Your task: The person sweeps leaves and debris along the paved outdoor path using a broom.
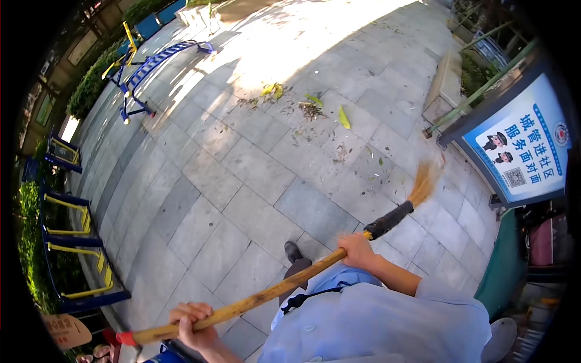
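A long-handled broom (266, 296) runs slantwise across the front of my body. Its yellowish wooden handle has a red end at the lower left. My left hand (193, 323) is wrapped round the handle near that red end. Further up, close to the black-bound neck, my right hand (358, 250) grips the same handle. The straw bristles (425, 181) are slightly blurred and point up and right, over the paving near the sign. Ahead on the paving lie a small heap of dry leaves (311, 111), a yellow-green leaf (344, 117) and scattered bits.
Blue and yellow exercise equipment (158, 66) stands at the upper left, with more yellow-barred frames (78, 266) along the left edge. A blue and white sign board (514, 142) stands at the right beside a planter edge (440, 85). My shoe (293, 251) is on grey paving.
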`<state>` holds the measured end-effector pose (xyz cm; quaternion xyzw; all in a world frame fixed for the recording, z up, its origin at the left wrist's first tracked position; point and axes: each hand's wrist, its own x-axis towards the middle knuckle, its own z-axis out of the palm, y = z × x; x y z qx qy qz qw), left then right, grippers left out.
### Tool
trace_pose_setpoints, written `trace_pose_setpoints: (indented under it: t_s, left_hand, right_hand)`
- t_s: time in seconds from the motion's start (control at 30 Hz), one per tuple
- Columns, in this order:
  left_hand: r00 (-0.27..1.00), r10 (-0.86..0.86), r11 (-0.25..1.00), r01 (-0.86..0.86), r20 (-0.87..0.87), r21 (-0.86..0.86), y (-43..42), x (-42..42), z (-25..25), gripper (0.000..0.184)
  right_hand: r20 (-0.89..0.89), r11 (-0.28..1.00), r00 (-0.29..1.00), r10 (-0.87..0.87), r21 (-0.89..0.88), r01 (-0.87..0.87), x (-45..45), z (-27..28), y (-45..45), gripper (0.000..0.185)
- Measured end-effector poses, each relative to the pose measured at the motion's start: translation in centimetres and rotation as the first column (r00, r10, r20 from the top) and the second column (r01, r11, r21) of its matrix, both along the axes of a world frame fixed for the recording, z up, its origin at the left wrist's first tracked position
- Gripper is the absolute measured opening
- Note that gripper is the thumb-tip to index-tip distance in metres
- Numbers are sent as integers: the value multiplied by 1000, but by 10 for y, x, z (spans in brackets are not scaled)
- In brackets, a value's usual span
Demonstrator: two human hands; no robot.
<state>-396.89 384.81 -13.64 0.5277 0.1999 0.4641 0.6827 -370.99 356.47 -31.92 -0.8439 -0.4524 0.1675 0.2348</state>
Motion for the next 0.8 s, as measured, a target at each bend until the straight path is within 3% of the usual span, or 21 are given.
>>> trace_pose_setpoints:
  t_s: [0.07,0.17,0.27,0.4,0.53,0.57,0.6,0.67,0.7,0.8]
  left_hand:
    - [987,-159,977,157,-7,-148,4,65,-11,20]
    - [921,-389,901,381,-1,-208,-10,140,-25,18]
    - [865,-501,845,480,-36,-235,-27,188,-22,19]
    - [812,-581,811,572,-57,-125,-10,199,-2,19]
    - [912,-299,915,358,-280,188,33,163,42,24]
    - [936,-194,925,274,-292,263,30,157,59,26]
    - [915,-273,917,341,-298,208,35,139,79,23]
    - [955,-25,920,138,-295,367,26,127,104,22]
    - [953,-21,919,136,-301,369,20,124,114,22]
    - [997,64,849,-33,-41,527,6,124,142,23]
  right_hand:
    - [21,989,989,-149,-23,149,11,-16,-31,15]
    - [-5,934,935,-355,-45,354,16,-33,-72,13]
    - [-77,880,877,-474,-51,471,15,-53,-94,17]
    - [-94,900,905,-415,105,424,30,-64,-54,26]
    - [-74,903,971,-226,357,238,59,-83,40,15]
    - [-128,911,976,-175,356,210,64,-73,66,16]
    - [-101,922,985,-141,350,168,67,-80,93,22]
    - [-135,910,990,-48,403,99,83,-55,135,22]
    - [-126,894,992,-16,443,71,90,-45,152,21]
    - [-71,835,997,15,550,26,102,-8,175,21]
